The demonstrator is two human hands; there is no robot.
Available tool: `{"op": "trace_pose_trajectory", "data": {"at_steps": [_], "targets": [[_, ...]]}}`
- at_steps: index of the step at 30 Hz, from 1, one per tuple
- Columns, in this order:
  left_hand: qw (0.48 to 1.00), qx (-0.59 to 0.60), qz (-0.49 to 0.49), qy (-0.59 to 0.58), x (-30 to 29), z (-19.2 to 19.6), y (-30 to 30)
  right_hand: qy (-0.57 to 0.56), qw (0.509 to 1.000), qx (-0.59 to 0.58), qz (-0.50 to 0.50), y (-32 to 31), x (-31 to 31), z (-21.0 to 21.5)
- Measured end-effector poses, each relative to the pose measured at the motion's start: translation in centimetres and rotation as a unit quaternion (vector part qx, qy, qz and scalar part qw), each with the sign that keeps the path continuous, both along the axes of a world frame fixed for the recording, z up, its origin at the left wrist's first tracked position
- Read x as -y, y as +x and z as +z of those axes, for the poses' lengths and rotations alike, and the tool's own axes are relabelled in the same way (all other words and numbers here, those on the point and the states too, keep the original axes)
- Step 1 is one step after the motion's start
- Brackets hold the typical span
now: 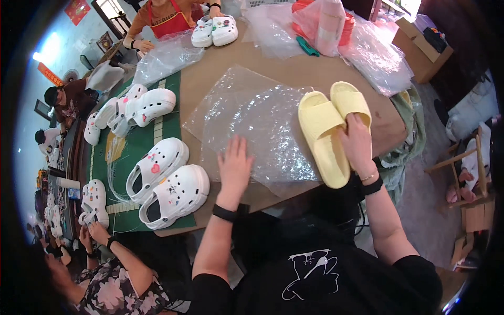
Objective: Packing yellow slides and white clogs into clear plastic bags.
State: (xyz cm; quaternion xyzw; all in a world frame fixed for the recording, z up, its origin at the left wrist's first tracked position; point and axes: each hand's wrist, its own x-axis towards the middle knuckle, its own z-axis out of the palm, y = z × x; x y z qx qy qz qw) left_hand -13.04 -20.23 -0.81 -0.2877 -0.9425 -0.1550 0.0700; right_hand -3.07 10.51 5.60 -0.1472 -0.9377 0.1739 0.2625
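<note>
A pair of pale yellow slide sandals (pixel 317 118) stands side by side at the right of the table, toes pointing away from me. My right hand (pixel 358 145) is closed on the pair, its fingers at the strap of the right sandal and along the inner edge of the left one. My left hand (pixel 235 165) rests flat with its fingers stretched out, touching the near left part of a clear plastic bag (pixel 262 123). The bag lies spread on the brown tabletop, and its right edge reaches the sandals. Nothing is held in the left hand.
White clogs with charms (pixel 181 191) sit left on a green mat (pixel 118 181), more behind them. Clear bags (pixel 375 58), a wrapped roll (pixel 329 26) and a green tool (pixel 307 46) lie far right. Co-workers sit across and left; one person's hand (pixel 100 232) touches a clog.
</note>
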Motion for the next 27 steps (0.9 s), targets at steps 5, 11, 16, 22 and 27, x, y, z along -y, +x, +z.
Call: {"op": "trace_pose_trajectory", "data": {"at_steps": [5,11,16,22,27], "targets": [[0.996,-0.045,-0.022,0.076,-1.4,3.0,0.4,-0.022,0.997,0.020,-0.068,2.8,-5.0,-1.1],[0.987,0.045,-0.042,0.146,-1.7,2.2,4.5,-0.066,0.996,0.005,-0.064,4.0,-5.4,-2.0],[0.962,0.113,0.019,0.249,-1.6,1.3,4.2,-0.155,0.986,0.030,0.050,4.9,1.0,0.8],[0.946,0.071,0.049,0.312,-2.7,1.8,4.9,-0.076,0.952,0.066,0.289,5.0,5.6,-1.1],[0.948,-0.077,0.053,0.305,-2.4,2.2,5.4,-0.060,0.942,0.103,0.313,4.3,5.8,-0.1]]}}
